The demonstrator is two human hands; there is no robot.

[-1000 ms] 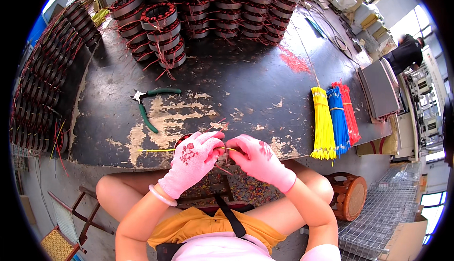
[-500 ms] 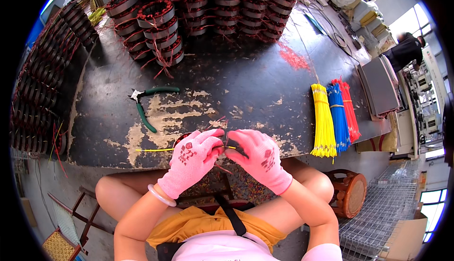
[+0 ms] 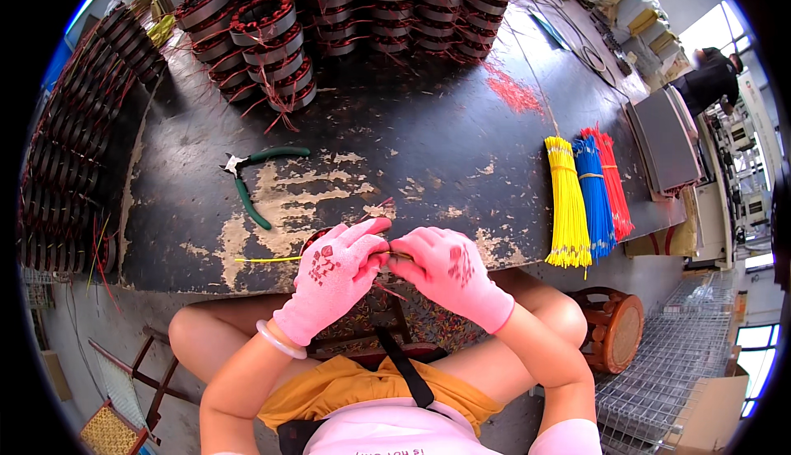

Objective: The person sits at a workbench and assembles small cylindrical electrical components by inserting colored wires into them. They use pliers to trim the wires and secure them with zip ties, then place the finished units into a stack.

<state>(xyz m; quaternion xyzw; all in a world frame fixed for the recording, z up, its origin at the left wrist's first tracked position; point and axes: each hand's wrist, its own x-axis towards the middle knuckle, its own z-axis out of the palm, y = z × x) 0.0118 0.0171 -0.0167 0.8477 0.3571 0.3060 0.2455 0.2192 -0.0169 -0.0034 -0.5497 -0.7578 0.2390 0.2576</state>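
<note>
Both my hands wear pink gloves and meet at the table's front edge. My left hand [image 3: 334,272] is closed in a pinch on a long yellow wire [image 3: 268,260], which sticks out to its left. Behind that hand, mostly covered, is a stator ring with red windings [image 3: 316,238]; thin reddish leads [image 3: 381,208] rise beyond the fingers. The fingers of my right hand [image 3: 449,270] are closed too, thumb and forefinger pinching at the wire's other end beside the left fingertips. The exact joint between wire and leads is hidden by the gloves.
Green-handled cutters [image 3: 255,177] lie spread on the worn black table [image 3: 412,117]. Bundles of yellow [image 3: 567,204], blue [image 3: 595,196] and red wires [image 3: 611,183] lie at right. Stacked stators [image 3: 272,51] line the back and left. A person [image 3: 713,80] stands far right.
My right thumb and forefinger have come together over the yellow wire's end, which showed between them before. The left hand has hardly moved. The view has shifted slightly.
</note>
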